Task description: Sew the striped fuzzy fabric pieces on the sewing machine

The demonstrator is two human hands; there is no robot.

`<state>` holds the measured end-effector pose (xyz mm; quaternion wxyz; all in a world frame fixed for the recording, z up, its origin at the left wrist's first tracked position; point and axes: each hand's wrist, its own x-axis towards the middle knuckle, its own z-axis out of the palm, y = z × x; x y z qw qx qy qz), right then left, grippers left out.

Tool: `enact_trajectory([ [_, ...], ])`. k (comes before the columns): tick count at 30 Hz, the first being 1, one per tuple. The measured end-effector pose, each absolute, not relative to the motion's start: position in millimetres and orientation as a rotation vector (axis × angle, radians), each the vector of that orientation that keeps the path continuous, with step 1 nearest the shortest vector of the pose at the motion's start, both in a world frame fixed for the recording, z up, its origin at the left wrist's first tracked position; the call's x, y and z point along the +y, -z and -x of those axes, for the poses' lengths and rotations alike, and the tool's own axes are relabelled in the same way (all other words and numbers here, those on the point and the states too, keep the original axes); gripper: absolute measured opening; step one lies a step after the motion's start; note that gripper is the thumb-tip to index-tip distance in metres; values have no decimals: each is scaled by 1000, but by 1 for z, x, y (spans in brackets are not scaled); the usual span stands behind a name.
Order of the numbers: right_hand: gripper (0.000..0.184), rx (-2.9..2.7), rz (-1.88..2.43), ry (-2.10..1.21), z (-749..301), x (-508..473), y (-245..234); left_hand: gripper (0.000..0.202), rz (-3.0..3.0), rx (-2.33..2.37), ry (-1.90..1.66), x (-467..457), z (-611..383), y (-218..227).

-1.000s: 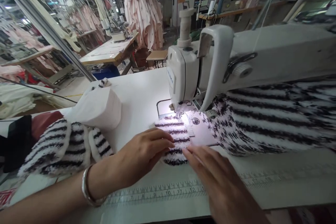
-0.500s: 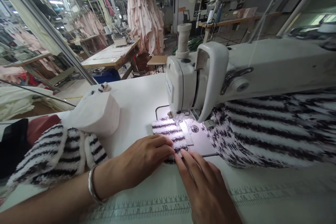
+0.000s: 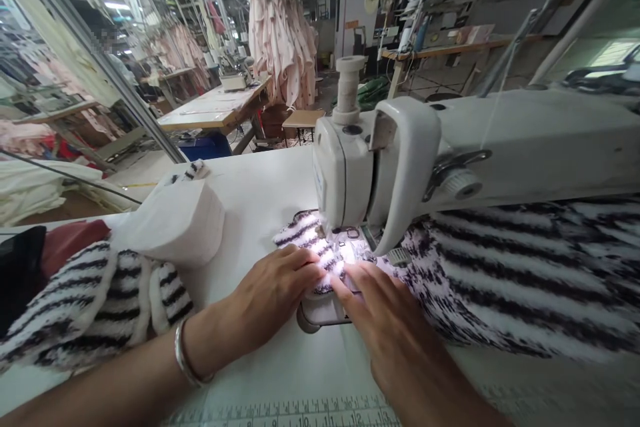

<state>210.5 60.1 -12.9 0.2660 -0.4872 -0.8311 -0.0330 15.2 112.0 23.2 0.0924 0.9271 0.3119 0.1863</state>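
A small piece of fuzzy black-and-white striped fabric lies under the needle area of a white sewing machine, lit by its lamp. My left hand, with a silver bangle at the wrist, is closed on the fabric's near left edge, fingers pressed together. Against the near right edge, my right hand grips the fabric with thumb and fingertips close to the left hand's. The hands hide the near edge and part of the needle plate.
A large heap of striped fabric lies right, under the machine arm. Striped pieces and a stack of white cut pieces are on the left. A printed ruler runs along the front. Pink garments hang behind.
The small fabric piece has moved away from me and turned, its far end swinging left. Both hands have moved forward with it, uncovering a plate edge on the near side.
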Motion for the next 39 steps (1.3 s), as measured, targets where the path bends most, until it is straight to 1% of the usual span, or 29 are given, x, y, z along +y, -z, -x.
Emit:
enact_trajectory([
  [2, 61, -2242, 1347, 80, -216, 65, 10, 18, -2744, 971, -520, 112, -18, -23],
  [7, 56, -2278, 1443, 83, -220, 73, 1, 20, -2747, 1105, -469, 112, -24, -22],
  [9, 52, -2249, 1452, 167, -216, 70, 1, 17, -2754, 1111, -466, 114, -26, -23],
  [12, 50, -2247, 1347, 399, -206, 59, 7, 9, -2751, 1043, -507, 119, -26, -27],
  [14, 53, -2266, 1346, 481, -200, 50, 14, 11, -2735, 946, -504, 123, -24, -28],
  [16, 55, -2283, 1407, 494, -197, 44, 19, 18, -2699, 866, -490, 125, -19, -28],
  [18, 55, -2288, 1435, 480, -198, 42, 21, 22, -2658, 863, -498, 124, -15, -25],
  [20, 55, -2309, 1404, 448, -204, 44, 21, 19, -2637, 902, -529, 120, -12, -21],
  [23, 54, -2303, 1352, 347, -213, 51, 18, 14, -2637, 956, -569, 113, -15, -17],
  [28, 53, -2260, 1407, 155, -215, 64, 11, 18, -2656, 992, -559, 111, -24, -20],
  [33, 53, -2170, 1464, 163, -200, 59, 10, 26, -2679, 921, -538, 115, -19, -27],
  [36, 59, -2141, 1523, 147, -196, 54, 12, 28, -2642, 847, -475, 118, -9, -28],
  [39, 64, -2156, 1537, 129, -201, 56, 12, 25, -2596, 839, -513, 117, -4, -25],
])
